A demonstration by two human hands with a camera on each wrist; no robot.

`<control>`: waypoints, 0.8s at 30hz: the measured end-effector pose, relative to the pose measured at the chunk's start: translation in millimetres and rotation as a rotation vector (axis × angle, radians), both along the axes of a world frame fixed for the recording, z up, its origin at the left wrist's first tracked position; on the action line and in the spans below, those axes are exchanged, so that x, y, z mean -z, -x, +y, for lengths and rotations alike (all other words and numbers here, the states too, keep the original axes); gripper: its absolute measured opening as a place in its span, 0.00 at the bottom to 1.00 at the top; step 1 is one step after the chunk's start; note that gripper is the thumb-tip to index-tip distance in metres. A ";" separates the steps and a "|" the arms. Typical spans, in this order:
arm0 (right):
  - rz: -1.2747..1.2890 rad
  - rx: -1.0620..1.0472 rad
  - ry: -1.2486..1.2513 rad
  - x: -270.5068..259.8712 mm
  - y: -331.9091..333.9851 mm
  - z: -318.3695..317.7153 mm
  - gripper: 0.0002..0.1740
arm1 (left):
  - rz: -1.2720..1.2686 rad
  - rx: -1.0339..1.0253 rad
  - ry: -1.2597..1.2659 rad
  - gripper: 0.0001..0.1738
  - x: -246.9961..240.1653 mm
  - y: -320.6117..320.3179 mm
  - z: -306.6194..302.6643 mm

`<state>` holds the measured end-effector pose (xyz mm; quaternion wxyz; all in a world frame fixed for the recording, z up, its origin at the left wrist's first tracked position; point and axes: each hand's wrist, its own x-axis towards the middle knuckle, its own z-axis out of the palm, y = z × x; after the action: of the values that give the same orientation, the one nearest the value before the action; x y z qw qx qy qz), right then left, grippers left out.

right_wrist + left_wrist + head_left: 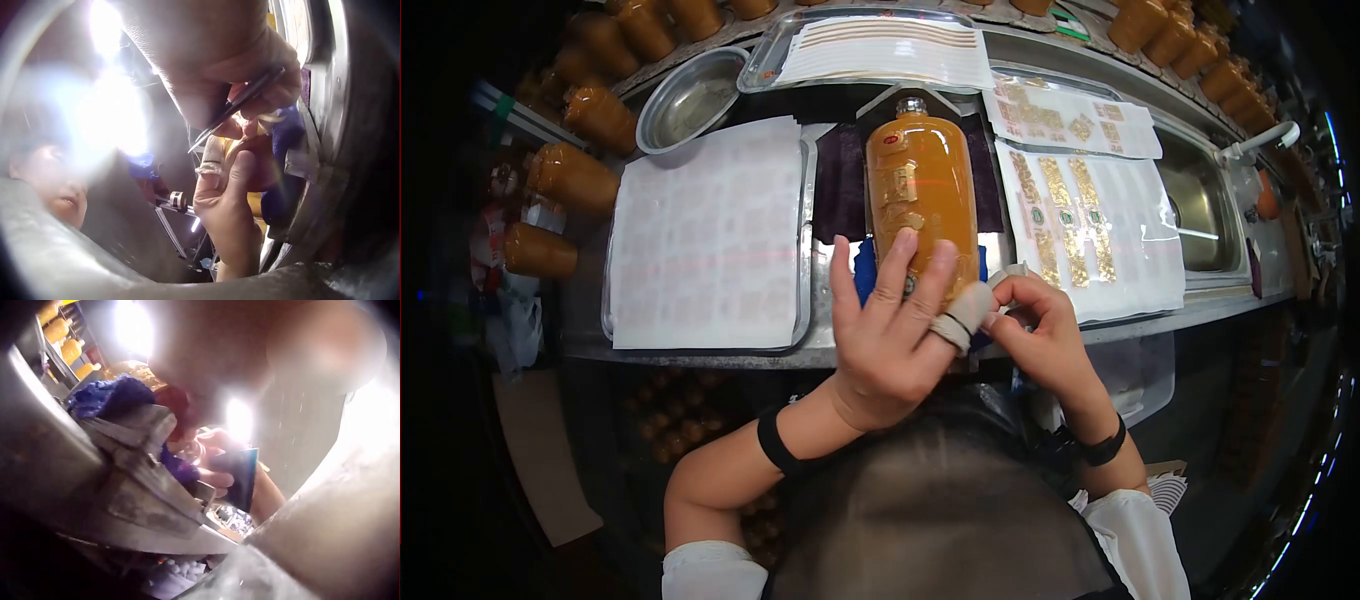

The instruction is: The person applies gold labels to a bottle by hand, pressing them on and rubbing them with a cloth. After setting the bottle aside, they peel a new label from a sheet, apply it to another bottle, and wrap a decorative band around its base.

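Steel counter, sticker sheets far right. Amber bottle lies centre on dark cloth; left hand rests straight-fingered on it. Right hand pinches tweezers beside it. Likely label transfer; placement calls for steady alignment.

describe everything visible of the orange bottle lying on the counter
The bottle is clear, filled with orange liquid, with a small pale cap and gold embossing plus a red mark. It lies flat, neck pointing away, on a dark purple mat, base over a blue cloth. The left hand rests straight fingers on its base end; the right hand, pinching tweezers, is beside it.
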<state>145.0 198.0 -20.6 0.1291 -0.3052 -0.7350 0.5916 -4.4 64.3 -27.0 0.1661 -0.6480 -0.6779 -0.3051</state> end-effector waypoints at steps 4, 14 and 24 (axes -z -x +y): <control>0.012 0.009 -0.004 -3.9 -2.5 -1.7 0.03 | -0.188 0.060 -0.029 0.33 14.1 10.0 -9.8; 0.056 0.024 0.000 -7.3 -3.0 -1.9 0.04 | -0.272 0.021 0.041 0.25 38.1 16.3 -55.7; 0.037 0.020 -0.043 -2.2 -0.9 -1.2 0.05 | -0.036 0.077 0.013 0.21 19.6 12.7 -34.3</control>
<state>145.9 196.9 -18.3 0.1549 -0.2986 -0.7420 0.5798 -17.1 30.0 -46.5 0.1381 -0.6690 -0.6573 -0.3185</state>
